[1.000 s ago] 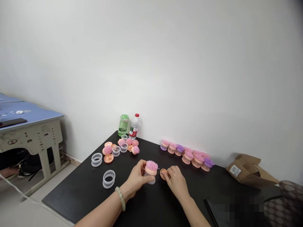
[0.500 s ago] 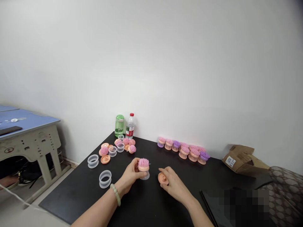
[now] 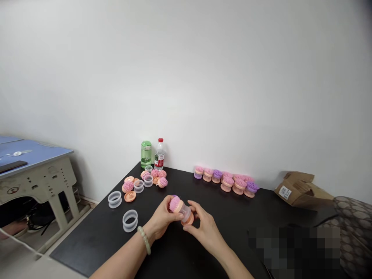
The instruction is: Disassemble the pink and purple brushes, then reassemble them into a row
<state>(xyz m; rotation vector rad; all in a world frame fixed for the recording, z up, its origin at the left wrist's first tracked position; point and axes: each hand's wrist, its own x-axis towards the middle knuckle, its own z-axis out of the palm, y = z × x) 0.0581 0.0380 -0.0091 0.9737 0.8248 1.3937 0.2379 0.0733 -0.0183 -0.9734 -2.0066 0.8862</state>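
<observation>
My left hand is closed around a pink bristle head joined to a clear ring. The piece is tilted, bristles to the upper left and ring to the lower right. My right hand pinches an orange base disc by its edge, against the open end of the ring. Whether the disc is seated in the ring cannot be made out. Left of my left hand, a loose clear ring lies on the black table.
Clear rings, orange discs and pink heads lie at the back left, before a green bottle and a red-capped bottle. Assembled pink and purple brushes line the wall side. A cardboard box sits at the right.
The head and ring in my left hand have tilted over toward the right. My right hand has brought the orange disc leftward to the ring's end. The view has shifted slightly.
</observation>
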